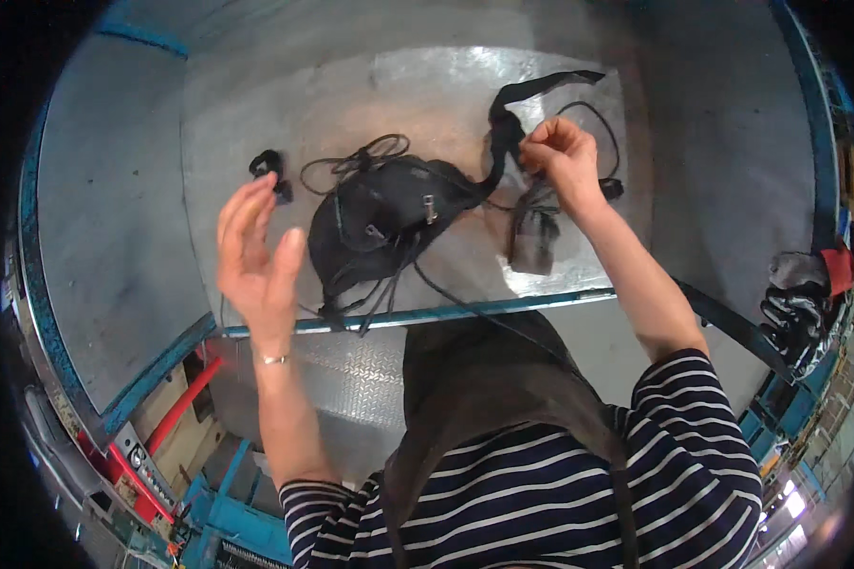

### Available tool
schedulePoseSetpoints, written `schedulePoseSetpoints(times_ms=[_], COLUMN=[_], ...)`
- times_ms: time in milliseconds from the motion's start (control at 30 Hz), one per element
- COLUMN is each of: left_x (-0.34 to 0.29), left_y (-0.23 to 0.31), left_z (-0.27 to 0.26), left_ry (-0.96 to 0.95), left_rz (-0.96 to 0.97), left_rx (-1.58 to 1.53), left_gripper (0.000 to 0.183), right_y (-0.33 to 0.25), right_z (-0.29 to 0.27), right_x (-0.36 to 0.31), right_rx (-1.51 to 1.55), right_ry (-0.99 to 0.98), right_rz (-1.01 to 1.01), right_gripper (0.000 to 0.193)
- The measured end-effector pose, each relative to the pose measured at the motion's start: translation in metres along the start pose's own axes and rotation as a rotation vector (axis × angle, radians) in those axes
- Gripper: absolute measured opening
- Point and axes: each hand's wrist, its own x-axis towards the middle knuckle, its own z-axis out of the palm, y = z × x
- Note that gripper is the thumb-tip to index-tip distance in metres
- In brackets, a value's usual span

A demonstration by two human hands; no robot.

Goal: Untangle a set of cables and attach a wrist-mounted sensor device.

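Observation:
A black fabric pouch (380, 223) with cords and small metal clips lies on the grey metal table (142, 218). My right hand (562, 156) pinches a black strap (503, 133) that runs up from the pouch. My left hand (256, 251) hovers left of the pouch, fingers apart and holding nothing. A small black clip (270, 171) lies just behind my left hand. A grey tag-like piece (534, 242) hangs below my right hand on thin cords.
The table has a blue front edge (417, 315). A black cable (588, 119) loops at the back right. Grey, red and black gloves (807, 294) sit at the far right. Red and blue framework (176, 427) stands below left.

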Motion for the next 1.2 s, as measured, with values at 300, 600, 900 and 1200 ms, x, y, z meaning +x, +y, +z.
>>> schedulePoseSetpoints(times_ms=[300, 600, 900, 1200], left_x=[-0.13, -0.25, -0.26, -0.309], left_y=[0.009, 0.054, 0.055, 0.054], left_z=[-0.037, 0.038, 0.025, -0.011], left_ry=[0.31, 0.112, 0.123, 0.224], left_rz=[-0.515, -0.796, -0.743, -0.767], left_rx=[0.252, 0.146, 0.186, 0.235], left_gripper=[0.019, 0.008, 0.006, 0.005], right_y=[0.037, 0.06, 0.037, 0.008], right_z=[-0.118, -0.096, -0.117, -0.097], right_x=[-0.034, -0.053, 0.009, 0.034], right_rx=[-0.712, -1.564, -1.546, -1.674], right_ry=[0.189, -0.033, -0.363, -0.656], right_rz=[-0.494, -0.651, -0.45, -0.363], right_gripper=[0.008, 0.045, 0.045, 0.033])
